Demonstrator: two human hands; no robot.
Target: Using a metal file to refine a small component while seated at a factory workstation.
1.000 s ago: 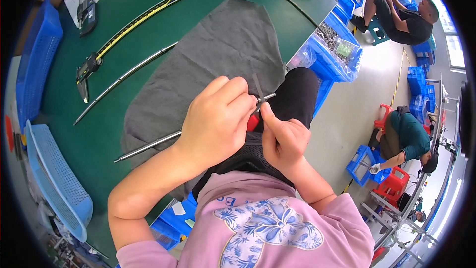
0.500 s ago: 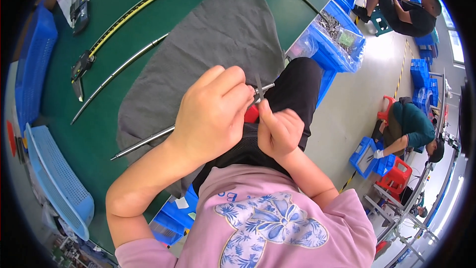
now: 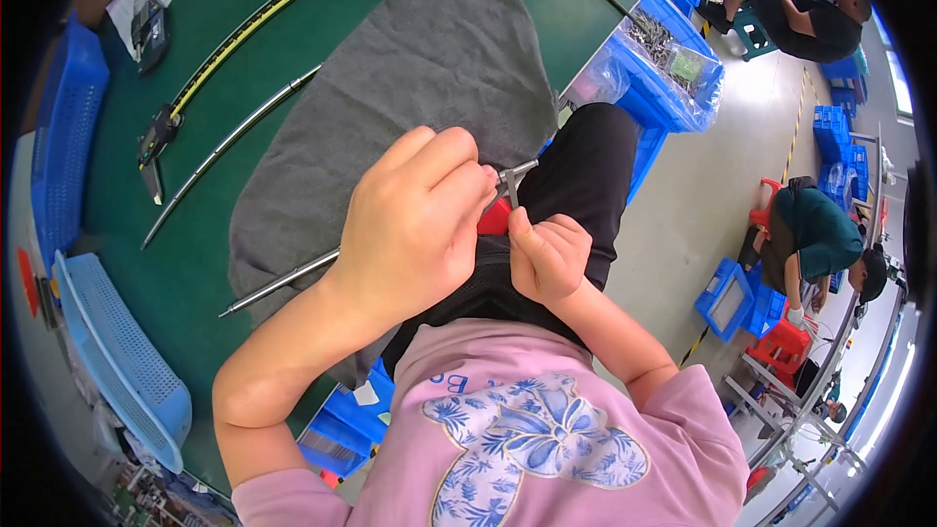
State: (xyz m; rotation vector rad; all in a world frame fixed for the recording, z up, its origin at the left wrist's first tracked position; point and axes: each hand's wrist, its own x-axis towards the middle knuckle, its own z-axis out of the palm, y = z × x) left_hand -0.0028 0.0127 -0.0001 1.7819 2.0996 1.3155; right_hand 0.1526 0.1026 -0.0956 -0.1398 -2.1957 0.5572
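My left hand (image 3: 410, 220) is closed around a thin, shiny metal rod (image 3: 283, 281), which slants from the lower left up to the right. The rod's far end (image 3: 525, 168) pokes out past my fingers. Between thumb and fingers, my right hand (image 3: 551, 256) pinches a narrow, flat grey metal strip (image 3: 513, 193). The strip's upper end meets the rod close to its tip, crossing it at an angle. What lies inside my left fist is hidden. Beneath the left hand a dark grey cloth (image 3: 420, 68) is spread on the green table (image 3: 361, 0).
Left of the cloth lie a second metal rod (image 3: 229, 141) and a caliper with a yellow scale (image 3: 244, 34). Another caliper (image 3: 149, 34) rests farther back. Blue baskets (image 3: 132, 361) line the left edge. A blue bin of metal parts (image 3: 673, 54) stands right; two people sit beyond.
The flat strip has drawn back toward me, so less of it sticks out beyond the rod. My left hand holds nearly still. At the right, a seated person's gloved hand has left the blue tray.
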